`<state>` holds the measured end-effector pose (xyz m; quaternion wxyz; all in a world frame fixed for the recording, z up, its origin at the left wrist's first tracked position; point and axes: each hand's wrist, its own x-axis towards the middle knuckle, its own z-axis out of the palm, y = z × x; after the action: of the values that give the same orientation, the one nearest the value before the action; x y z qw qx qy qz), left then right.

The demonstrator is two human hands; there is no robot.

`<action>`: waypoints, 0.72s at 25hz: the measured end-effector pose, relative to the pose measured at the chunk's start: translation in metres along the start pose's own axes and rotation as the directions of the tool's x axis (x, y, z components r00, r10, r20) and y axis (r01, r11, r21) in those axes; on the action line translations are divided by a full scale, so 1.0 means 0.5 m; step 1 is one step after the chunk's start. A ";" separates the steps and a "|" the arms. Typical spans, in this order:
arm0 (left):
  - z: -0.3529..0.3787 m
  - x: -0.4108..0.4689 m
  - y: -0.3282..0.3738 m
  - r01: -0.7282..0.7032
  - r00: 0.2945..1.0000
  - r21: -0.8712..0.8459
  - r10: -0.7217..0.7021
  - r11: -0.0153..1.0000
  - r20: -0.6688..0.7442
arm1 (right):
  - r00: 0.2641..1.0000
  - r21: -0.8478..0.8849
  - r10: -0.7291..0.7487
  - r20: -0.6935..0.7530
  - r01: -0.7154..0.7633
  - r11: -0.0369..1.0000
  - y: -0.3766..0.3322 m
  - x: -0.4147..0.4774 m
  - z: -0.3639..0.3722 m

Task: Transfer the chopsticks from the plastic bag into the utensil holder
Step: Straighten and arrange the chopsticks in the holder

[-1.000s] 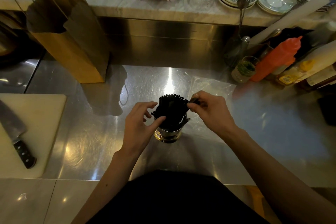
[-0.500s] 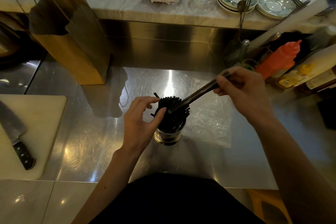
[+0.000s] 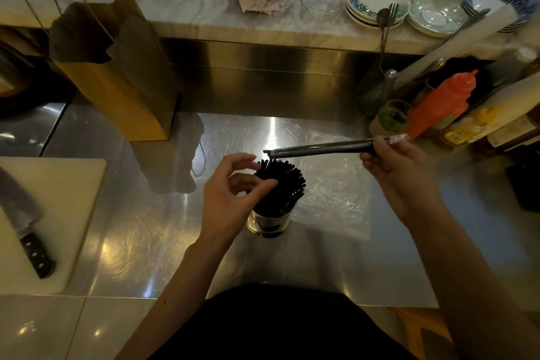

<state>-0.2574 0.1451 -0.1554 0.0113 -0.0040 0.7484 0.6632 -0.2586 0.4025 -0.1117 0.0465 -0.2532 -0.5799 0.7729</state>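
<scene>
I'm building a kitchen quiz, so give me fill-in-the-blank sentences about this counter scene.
1. The right hand holds loose ____ above the bundle.
2. The left hand holds that bundle, standing in the metal utensil ____.
3. The knife lies on the ____ board.
Missing words: chopsticks; holder; cutting.

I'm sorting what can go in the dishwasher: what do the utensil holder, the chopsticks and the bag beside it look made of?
Utensil holder: metal, probably stainless steel; its polished wall mirrors the light.
Chopsticks: uniformly black and smooth, plastic or lacquered wood; cannot tell which.
Bag: thin clear plastic film, crinkled and glinting, the counter showing through.
</scene>
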 end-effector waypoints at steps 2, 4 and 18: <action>0.011 0.003 0.021 0.065 0.998 -0.152 -0.061 0.986 0.027 | 0.994 0.164 0.107 0.027 -0.110 0.980 0.025 -0.010 0.017; 0.027 0.009 0.038 0.126 0.992 -0.290 -0.113 0.949 0.062 | 0.980 0.274 0.187 0.068 -0.198 0.941 0.054 -0.022 0.046; -0.060 0.027 0.084 -0.092 0.995 0.008 0.092 0.996 0.027 | 0.983 -0.431 -0.060 0.176 0.132 0.893 0.101 -0.013 0.056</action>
<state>-0.2723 0.1205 -0.1102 -0.0090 0.0393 0.7506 0.6595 -0.2543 0.3592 -0.1502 -0.0197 -0.1662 -0.7534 0.6359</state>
